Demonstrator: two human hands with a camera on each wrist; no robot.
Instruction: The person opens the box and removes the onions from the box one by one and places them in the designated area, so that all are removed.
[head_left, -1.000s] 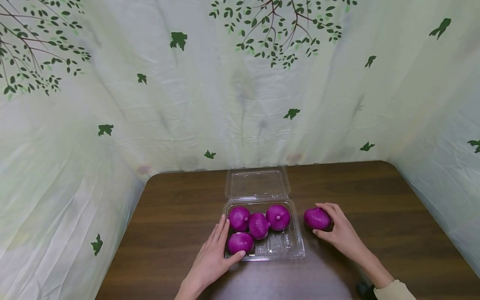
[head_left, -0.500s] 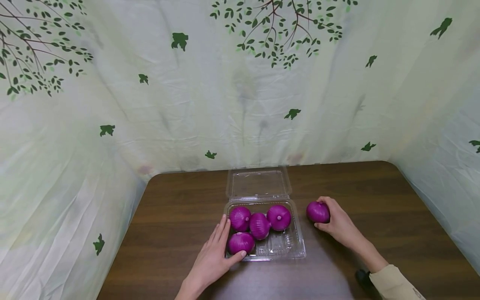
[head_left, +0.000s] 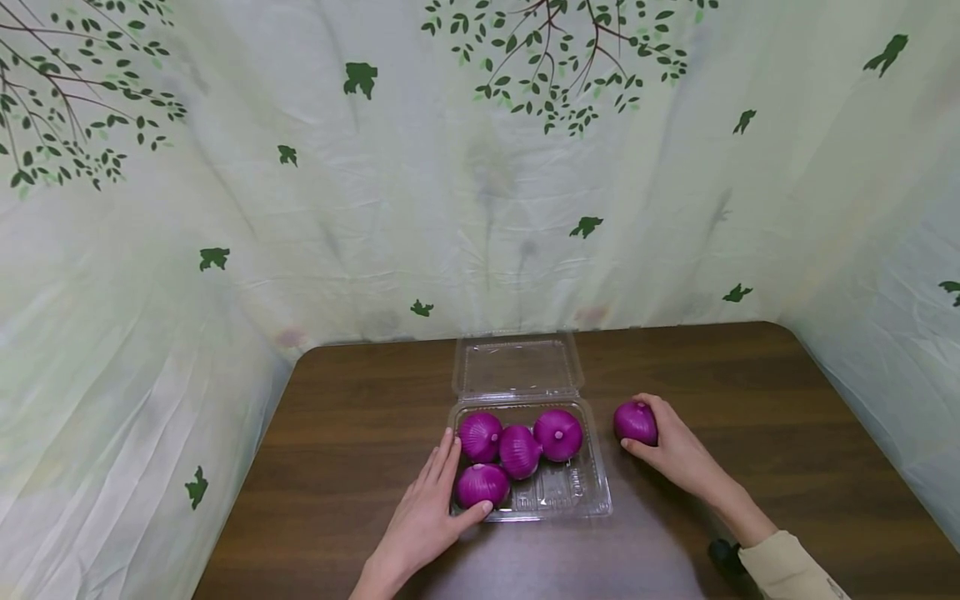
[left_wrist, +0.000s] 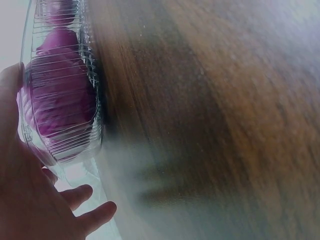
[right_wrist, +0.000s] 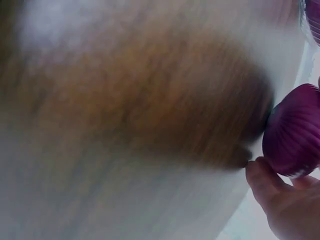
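Observation:
A clear plastic clamshell container (head_left: 592, 492) lies with its lid folded back, and several purple onions (head_left: 519, 452) sit in its base. My left hand (head_left: 420, 521) rests along the container's left side, fingers straight, with the thumb over the front rim by the nearest onion (head_left: 482, 485). In the left wrist view that hand (left_wrist: 30, 195) touches the container's ribbed wall (left_wrist: 65, 145). To the right of the container, my right hand (head_left: 678, 450) grips a separate purple onion (head_left: 634, 422) between thumb and fingers. The right wrist view shows this onion (right_wrist: 295, 132) close up beside the thumb (right_wrist: 262, 180).
The container's open lid (head_left: 517, 367) lies towards the back edge of the brown wooden table (head_left: 360, 417). Behind and at the sides hangs a pale curtain (head_left: 480, 208) with leaf prints. A dark object (head_left: 726, 557) is by the right wrist.
My right hand has drawn its fingers closer around the separate onion, which has shifted slightly right and back. The left hand and the container keep their places.

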